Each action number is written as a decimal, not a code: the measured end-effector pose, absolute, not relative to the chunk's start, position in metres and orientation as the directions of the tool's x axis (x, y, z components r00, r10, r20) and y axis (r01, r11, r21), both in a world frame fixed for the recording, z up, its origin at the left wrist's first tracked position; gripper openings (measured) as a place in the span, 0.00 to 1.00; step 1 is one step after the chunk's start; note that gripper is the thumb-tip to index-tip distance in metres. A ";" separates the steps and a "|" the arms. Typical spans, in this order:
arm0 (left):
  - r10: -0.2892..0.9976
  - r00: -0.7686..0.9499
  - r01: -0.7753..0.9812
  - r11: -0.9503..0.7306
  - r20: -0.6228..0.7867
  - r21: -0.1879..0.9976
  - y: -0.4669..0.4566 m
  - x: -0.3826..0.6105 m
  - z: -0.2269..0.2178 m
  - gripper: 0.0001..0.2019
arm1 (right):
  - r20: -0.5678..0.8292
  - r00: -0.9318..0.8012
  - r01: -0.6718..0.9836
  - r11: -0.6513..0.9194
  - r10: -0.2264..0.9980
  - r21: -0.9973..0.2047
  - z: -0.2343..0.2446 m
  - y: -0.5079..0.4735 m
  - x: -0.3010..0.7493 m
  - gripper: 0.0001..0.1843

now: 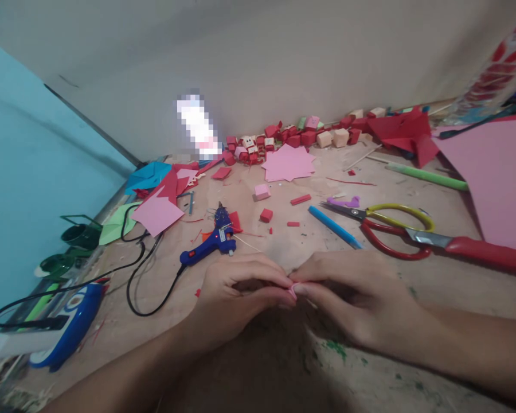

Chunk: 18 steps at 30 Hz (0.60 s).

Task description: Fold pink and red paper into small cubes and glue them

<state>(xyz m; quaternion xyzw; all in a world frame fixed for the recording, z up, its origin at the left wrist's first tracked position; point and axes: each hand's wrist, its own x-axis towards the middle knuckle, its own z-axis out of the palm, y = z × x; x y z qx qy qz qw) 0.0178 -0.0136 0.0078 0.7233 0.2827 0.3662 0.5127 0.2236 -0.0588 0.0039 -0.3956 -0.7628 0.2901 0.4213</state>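
Note:
My left hand (245,292) and my right hand (352,292) meet at the front of the table, fingertips pinched together. Between them is a small folded piece of pink paper (293,289), mostly hidden by the fingers. Beyond the hands lie a pink paper cube (262,191), a red paper cube (266,215) and small red paper strips (301,199). A blue pen (334,227) rests just past my right hand. The blue glue gun (210,244) lies beyond my left hand, its black cord trailing left.
Scissors (384,221) with yellow and red handles and a red-handled tool (490,255) lie right. Pink sheets (288,163) and a row of small paper cubes (307,137) stand near the wall. A power strip (75,327) sits left; a plastic bottle (494,74), back right.

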 end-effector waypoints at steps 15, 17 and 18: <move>0.827 0.522 0.020 -0.255 0.208 0.967 -0.023 0.016 0.000 0.06 | 0.593 -0.403 0.415 0.716 0.697 -0.561 -0.002 -0.064 0.226 0.10; 0.837 0.508 0.027 -0.250 0.202 0.968 -0.023 0.016 0.000 0.06 | 0.567 -0.420 0.408 0.705 0.709 -0.580 -0.001 -0.064 0.225 0.10; 0.845 0.497 0.034 -0.246 0.197 0.969 -0.023 0.017 0.000 0.06 | 0.551 -0.430 0.404 0.698 0.715 -0.591 0.000 -0.064 0.225 0.11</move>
